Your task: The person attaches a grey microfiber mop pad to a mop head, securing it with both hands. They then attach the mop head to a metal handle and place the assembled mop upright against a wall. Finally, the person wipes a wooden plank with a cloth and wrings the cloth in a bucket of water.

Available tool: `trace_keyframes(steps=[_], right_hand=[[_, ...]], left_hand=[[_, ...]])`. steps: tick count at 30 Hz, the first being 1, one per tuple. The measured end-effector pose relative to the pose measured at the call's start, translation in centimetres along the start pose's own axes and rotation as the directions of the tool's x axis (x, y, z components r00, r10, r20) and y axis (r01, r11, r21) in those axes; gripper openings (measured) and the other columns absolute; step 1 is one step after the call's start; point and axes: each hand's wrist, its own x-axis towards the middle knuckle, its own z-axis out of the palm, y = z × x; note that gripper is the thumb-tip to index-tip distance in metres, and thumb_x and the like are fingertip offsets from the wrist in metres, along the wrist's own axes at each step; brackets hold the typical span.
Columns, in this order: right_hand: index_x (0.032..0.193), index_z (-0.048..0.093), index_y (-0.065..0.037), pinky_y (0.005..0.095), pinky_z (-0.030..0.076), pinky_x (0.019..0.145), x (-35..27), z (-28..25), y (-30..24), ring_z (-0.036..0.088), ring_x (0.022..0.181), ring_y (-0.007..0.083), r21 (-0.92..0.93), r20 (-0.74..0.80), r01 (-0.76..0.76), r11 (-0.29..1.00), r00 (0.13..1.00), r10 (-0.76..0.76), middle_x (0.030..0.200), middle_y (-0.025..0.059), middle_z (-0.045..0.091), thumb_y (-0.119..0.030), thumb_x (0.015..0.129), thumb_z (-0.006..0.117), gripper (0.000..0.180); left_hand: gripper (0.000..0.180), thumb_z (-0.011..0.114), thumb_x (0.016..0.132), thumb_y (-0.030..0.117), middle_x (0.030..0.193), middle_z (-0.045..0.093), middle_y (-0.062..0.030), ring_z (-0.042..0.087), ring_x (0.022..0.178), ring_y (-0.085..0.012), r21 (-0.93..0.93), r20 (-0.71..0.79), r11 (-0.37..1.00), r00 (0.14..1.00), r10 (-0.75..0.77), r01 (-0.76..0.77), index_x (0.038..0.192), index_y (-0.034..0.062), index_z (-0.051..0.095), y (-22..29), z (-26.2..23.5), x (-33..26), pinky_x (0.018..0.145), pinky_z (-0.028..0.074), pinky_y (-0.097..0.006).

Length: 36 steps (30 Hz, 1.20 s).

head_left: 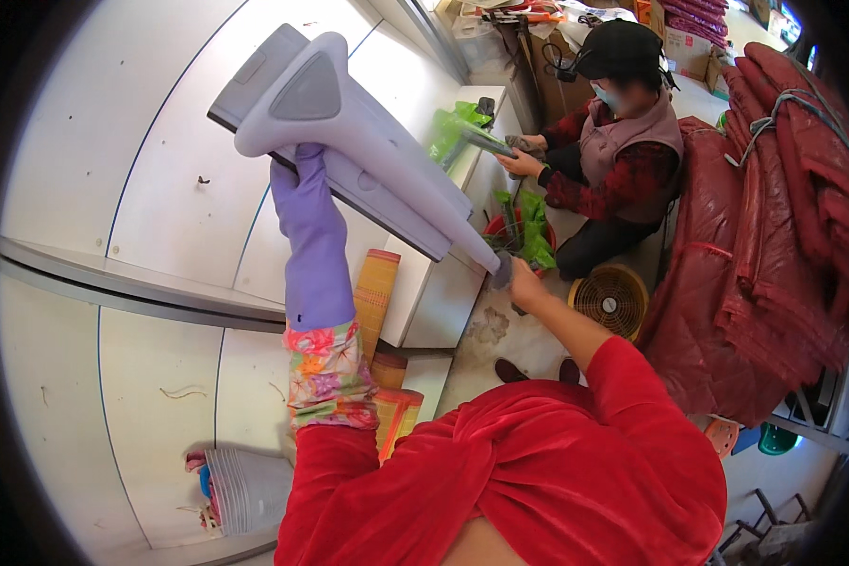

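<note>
Steamer (349, 141) raised against wall (141, 141), gloved left hand (302, 189) gripping body, bare right hand (519, 278) clenched on handle end. Mid-pass, apparently; next calls for steady slide.

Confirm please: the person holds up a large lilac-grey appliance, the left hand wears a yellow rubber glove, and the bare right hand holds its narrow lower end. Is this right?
One detail is wrong. In the head view the glove on the left hand is purple, not yellow, with a flowered cuff below it. The rest holds: the lilac-grey appliance is raised, and the bare right hand grips its narrow lower end.
</note>
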Motion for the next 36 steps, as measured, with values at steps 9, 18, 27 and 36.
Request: trace_keyframes(steps=[9, 18, 27, 36], right_hand=[[0.123, 0.053, -0.006, 0.0418, 0.039, 0.099, 1.1, -0.9, -7.1, 0.046, 0.113, 0.0397, 0.271, -0.096, 0.317, 0.909, 0.948, -0.302, 0.124, 0.0209, 0.05, -0.013, 0.084, 0.062, 0.041], [0.115, 0.06, -0.006, 0.037, 0.041, 0.098, 1.6, 6.7, -10.4, 0.054, 0.112, 0.0332, 0.179, 0.236, 0.453, 0.873, 0.842, -0.485, 0.115, 0.0181, 0.06, -0.007, 0.078, 0.064, 0.037], [0.125, 0.044, 0.002, 0.0466, 0.039, 0.098, 2.4, 10.4, -8.0, 0.045, 0.118, 0.0458, 0.016, -0.066, 0.463, 0.886, 0.885, -0.461, 0.123, 0.0273, 0.047, -0.006, 0.069, 0.071, 0.062], [0.122, 0.053, -0.004, 0.0444, 0.038, 0.1, 3.4, 8.8, -9.5, 0.046, 0.118, 0.0425, 0.02, 0.23, 0.443, 0.896, 0.87, -0.435, 0.125, 0.0236, 0.051, -0.005, 0.078, 0.06, 0.044]], left_hand=[[0.056, 0.054, 0.094, 0.039, 0.127, 0.052, -0.0113, 0.056, 0.111, -0.0282, -0.424, 0.028, 0.903, 0.997, -0.067, 0.073, 0.138, 0.0088, 0.04, -5.3, -5.3, 1.6, 0.094, 0.047, -0.047], [0.063, 0.039, 0.096, 0.051, 0.098, 0.061, -0.0135, 0.062, 0.087, -0.0278, -0.733, 0.673, 0.47, 0.628, 0.391, 0.493, 0.139, 0.0041, 0.039, -6.5, -7.3, 3.6, 0.086, 0.049, -0.046], [0.091, 0.051, 0.082, 0.068, 0.139, 0.041, -0.0193, 0.041, 0.129, -0.0348, -0.48, 0.254, 0.853, 0.963, -0.088, 0.204, 0.143, 0.0038, 0.029, -6.8, -13.8, -1.5, 0.108, 0.036, -0.05], [0.07, 0.067, 0.083, 0.042, 0.13, 0.052, -0.0124, 0.053, 0.118, -0.0276, -0.377, -0.001, 0.909, 0.982, -0.191, 0.177, 0.136, 0.0044, 0.041, -6.7, -12.1, -5.3, 0.1, 0.043, -0.044]])
